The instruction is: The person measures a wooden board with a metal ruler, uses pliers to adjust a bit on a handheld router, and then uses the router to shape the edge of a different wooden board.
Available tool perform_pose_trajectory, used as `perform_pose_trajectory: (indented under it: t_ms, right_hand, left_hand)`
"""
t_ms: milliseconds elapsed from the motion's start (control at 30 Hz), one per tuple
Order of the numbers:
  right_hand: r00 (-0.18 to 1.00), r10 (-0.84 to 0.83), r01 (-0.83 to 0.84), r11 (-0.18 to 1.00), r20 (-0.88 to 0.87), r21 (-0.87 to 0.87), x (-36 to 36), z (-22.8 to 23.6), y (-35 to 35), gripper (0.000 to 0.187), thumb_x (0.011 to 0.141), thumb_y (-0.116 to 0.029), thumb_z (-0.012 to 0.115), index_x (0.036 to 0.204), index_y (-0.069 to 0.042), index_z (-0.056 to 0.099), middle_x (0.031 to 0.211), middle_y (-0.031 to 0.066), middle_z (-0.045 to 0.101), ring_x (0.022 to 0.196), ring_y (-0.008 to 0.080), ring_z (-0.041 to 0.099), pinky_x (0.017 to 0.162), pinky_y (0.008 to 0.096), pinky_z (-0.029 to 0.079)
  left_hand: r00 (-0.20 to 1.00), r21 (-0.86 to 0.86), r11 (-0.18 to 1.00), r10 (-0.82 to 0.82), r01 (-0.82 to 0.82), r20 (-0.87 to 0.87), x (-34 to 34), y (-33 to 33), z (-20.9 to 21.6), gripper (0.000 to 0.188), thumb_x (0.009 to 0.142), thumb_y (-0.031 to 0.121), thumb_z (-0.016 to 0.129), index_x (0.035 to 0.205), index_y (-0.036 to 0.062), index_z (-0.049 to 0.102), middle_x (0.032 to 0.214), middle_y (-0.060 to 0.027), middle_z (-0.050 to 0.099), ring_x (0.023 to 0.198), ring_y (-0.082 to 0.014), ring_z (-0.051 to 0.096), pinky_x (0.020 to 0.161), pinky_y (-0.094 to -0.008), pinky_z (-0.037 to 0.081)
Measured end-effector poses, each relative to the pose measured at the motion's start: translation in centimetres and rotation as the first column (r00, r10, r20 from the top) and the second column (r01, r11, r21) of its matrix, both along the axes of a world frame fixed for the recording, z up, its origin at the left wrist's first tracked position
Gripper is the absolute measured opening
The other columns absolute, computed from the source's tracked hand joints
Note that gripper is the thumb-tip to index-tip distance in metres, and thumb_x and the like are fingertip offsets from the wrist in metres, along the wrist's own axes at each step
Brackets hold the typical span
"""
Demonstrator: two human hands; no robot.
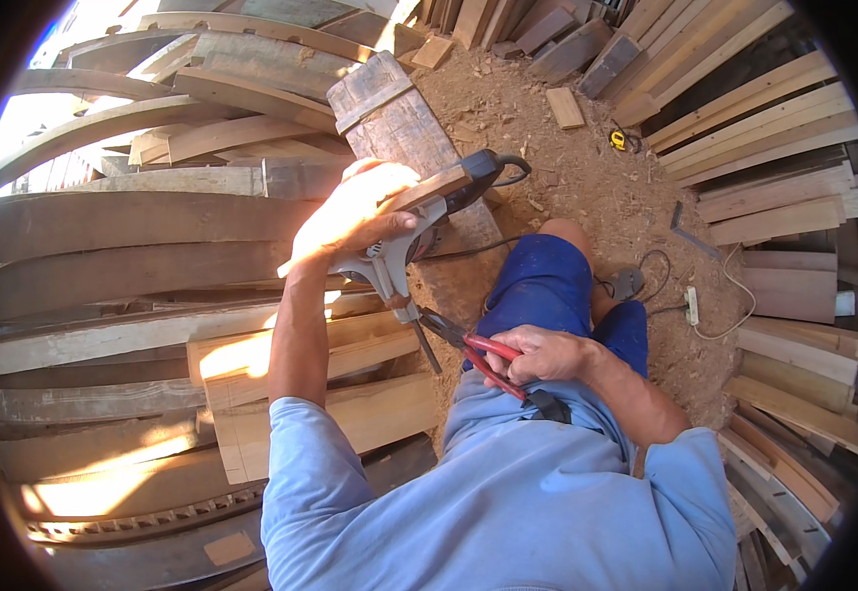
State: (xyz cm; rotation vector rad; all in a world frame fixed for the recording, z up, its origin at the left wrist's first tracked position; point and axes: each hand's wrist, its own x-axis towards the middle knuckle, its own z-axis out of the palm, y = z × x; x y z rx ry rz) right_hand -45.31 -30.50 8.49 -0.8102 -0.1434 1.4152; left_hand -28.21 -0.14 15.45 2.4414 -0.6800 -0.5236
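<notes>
Left hand (350, 212) grips a power saw (419, 222); right hand (537, 355) squeezes red-handled pliers (468, 350) at its base, above stacked planks (133, 256)

Sawdust-covered dirt ground (586, 177) strewn with timber
Curved planks (124, 212) piled at nine o'clock, straight boards (773, 118) at two, a yellow tape measure (619, 140) at one

pliers (478, 355): red handles, dark metal nose
power tool (419, 231): grey body, black rear housing
shorts (547, 286): deep blue
shirt (508, 492): pale blue
planks (104, 256): weathered grey and tan
ground (586, 167): reddish-brown sawdust
tape measure (619, 140): yellow and black
</notes>
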Motion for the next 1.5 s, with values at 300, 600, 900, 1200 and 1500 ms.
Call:
perform_pose_trajectory:
  t_ms: [300,600,900,1200,1500]
  right_hand:
    - [0.997,-0.065,0.064,0.998,0.052,0.028,0.0,-1.4,1.2,0.011,0.08,-0.003,0.053,0.091,-0.003,0.052,0.078,0.0041,0.053,0.071,0.0105,0.055,0.066,0.0267,0.047]
    - [0.997,-0.016,0.009,0.996,-0.072,-0.09,1.0,-0.7,1.5,0.014,0.082,-0.002,0.055,0.096,-0.004,0.052,0.114,0.0182,0.061,0.091,0.0202,0.067,0.072,0.0327,0.058]
    - [0.998,0.032,-0.036,0.996,-0.048,-0.076,1.6,-1.3,1.4,0.019,0.082,-0.001,0.057,0.1,0.0,0.059,0.119,0.0194,0.061,0.096,0.0218,0.068,0.076,0.0319,0.058]
    - [0.999,-0.041,0.042,0.996,0.013,-0.073,1.4,-0.6,-0.2,0.017,0.081,0.0,0.058,0.098,0.001,0.058,0.119,0.0187,0.058,0.092,0.0196,0.066,0.073,0.0292,0.056]
    - [0.946,-0.185,0.291,0.849,0.268,-0.441,-0.6,1.7,-0.2,0.01,0.087,-0.007,0.056,0.095,-0.002,0.057,0.096,0.0076,0.056,0.078,0.0122,0.059,0.065,0.0271,0.052]
  left_hand:
    - [0.995,-0.029,0.999,0.035,-0.038,-0.094,0.0,-0.3,0.7,0.061,0.077,0.034,0.081,0.13,0.0112,0.062,0.133,-0.0107,0.057,0.134,-0.0329,0.042,0.114,-0.045,0.035]
    - [0.999,-0.11,0.993,0.04,-0.038,0.013,-0.2,-0.5,0.4,0.053,0.078,0.036,0.08,0.121,0.0085,0.064,0.117,-0.0113,0.065,0.119,-0.0332,0.051,0.106,-0.0438,0.04]
    - [0.992,-0.032,0.999,0.015,-0.019,-0.126,0.1,-0.6,1.2,0.058,0.077,0.028,0.081,0.129,0.0128,0.061,0.129,-0.008,0.06,0.135,-0.0331,0.042,0.113,-0.0458,0.036]
    - [0.997,-0.044,0.999,0.024,-0.027,-0.073,0.4,-0.2,1.2,0.051,0.08,0.042,0.073,0.118,0.0075,0.067,0.123,-0.0137,0.062,0.124,-0.0312,0.049,0.108,-0.0452,0.039]
    - [0.8,-0.004,0.852,0.489,-0.523,-0.346,0.9,-1.1,0.5,0.042,0.089,0.04,0.067,0.11,0.0034,0.069,0.096,-0.0119,0.065,0.093,-0.0271,0.06,0.081,-0.0393,0.049]
